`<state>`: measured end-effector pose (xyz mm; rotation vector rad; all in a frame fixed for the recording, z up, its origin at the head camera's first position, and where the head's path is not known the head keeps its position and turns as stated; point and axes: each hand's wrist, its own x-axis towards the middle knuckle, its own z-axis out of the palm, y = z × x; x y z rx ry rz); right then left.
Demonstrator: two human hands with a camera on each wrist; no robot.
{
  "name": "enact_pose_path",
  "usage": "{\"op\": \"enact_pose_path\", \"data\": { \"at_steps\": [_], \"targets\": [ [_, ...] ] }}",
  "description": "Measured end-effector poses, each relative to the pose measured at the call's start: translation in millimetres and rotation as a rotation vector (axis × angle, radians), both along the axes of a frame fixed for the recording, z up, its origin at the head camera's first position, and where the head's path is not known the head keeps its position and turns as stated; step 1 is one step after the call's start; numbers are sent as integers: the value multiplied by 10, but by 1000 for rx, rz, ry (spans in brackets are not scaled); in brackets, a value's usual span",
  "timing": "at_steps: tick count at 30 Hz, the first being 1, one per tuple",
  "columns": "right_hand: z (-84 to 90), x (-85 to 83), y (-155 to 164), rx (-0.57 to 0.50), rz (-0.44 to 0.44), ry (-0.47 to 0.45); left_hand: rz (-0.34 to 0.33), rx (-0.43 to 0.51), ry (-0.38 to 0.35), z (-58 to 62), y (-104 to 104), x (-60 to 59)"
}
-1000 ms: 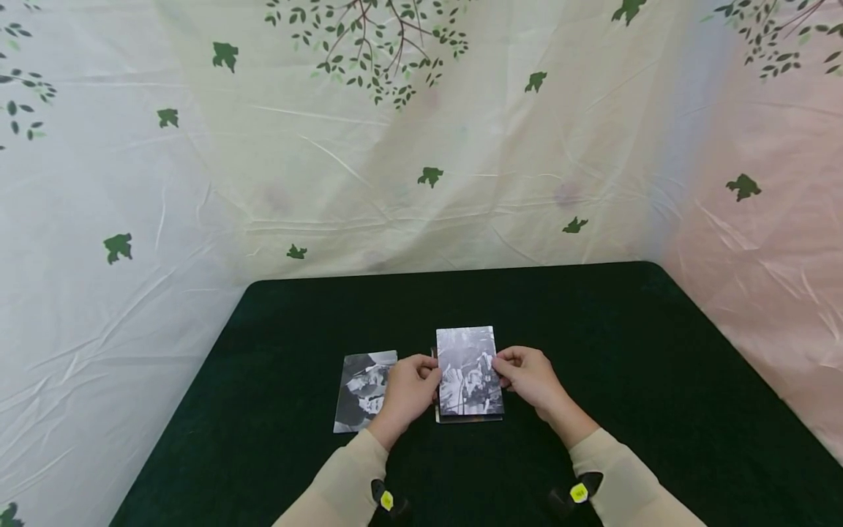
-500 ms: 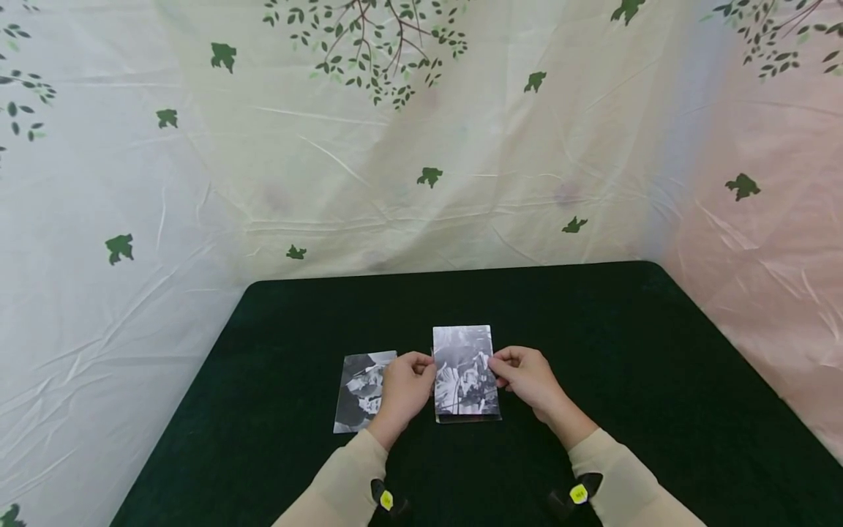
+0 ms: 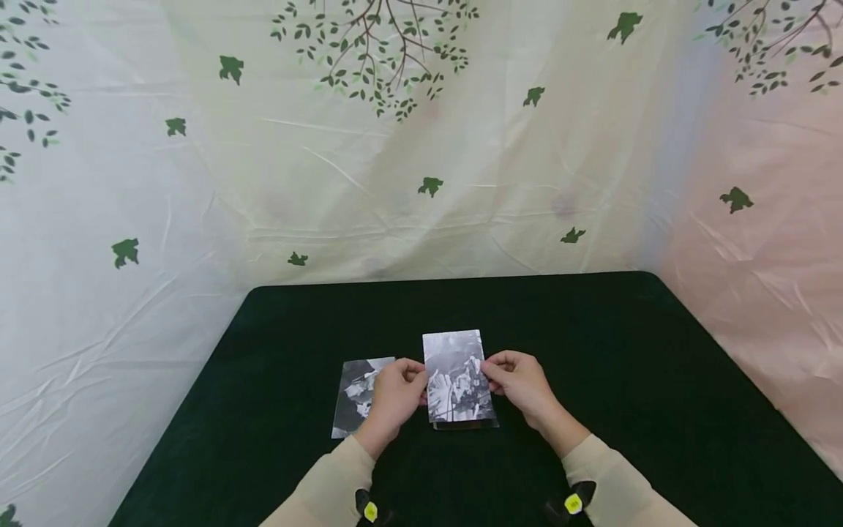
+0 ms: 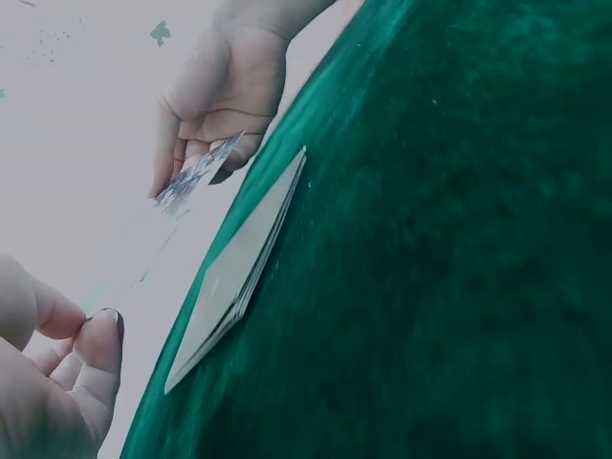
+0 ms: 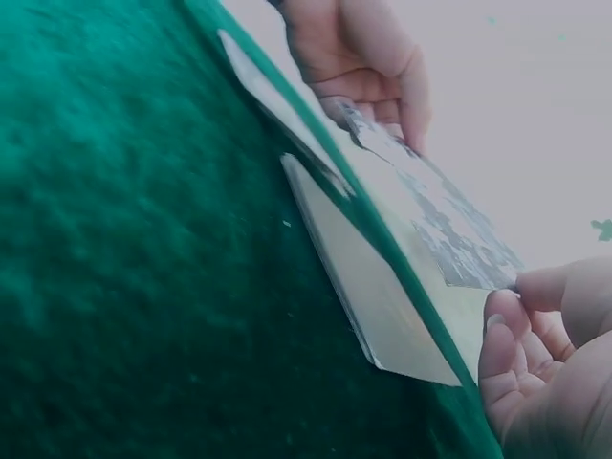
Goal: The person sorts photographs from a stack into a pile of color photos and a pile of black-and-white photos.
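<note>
Both hands hold one black-and-white photo (image 3: 456, 375) by its side edges, a little above a small stack of photos (image 3: 469, 424) lying on the dark green table (image 3: 593, 344). My left hand (image 3: 395, 395) pinches the photo's left edge and my right hand (image 3: 516, 380) pinches its right edge. In the left wrist view the photo (image 4: 196, 175) hangs lifted over the stack (image 4: 239, 268), with my right hand (image 4: 215, 91) at its far edge. The right wrist view shows the photo (image 5: 430, 215) above the stack (image 5: 368, 296), my left hand (image 5: 368, 62) at the far side.
Another black-and-white photo (image 3: 356, 395) lies flat on the table just left of my left hand, partly hidden by it. A pale cloth backdrop (image 3: 421, 146) printed with leaves rises behind and beside the table.
The held photo and both hands have shifted slightly left, exposing more of the stack's bottom edge. The head view has tilted a little.
</note>
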<state>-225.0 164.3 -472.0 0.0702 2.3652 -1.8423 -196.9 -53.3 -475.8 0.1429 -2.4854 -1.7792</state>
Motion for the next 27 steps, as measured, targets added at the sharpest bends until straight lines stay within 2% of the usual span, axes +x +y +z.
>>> {"op": "enact_pose_path", "data": {
  "at_steps": [4,10,15,20,27],
  "targets": [
    [16,54,-101,19,38,-1,-14,-5,-56,4,-152,61],
    [33,96,-329,-6,67,10,-8,-5,-89,50,-440,145],
    [32,146,-597,-77,49,4,60,2,-94,71,-699,225],
    [23,195,-859,-106,52,63,131,-36,-78,101,-921,295],
    [-32,228,-1101,-88,60,133,160,-85,-62,109,-1114,308]
  ]
}}
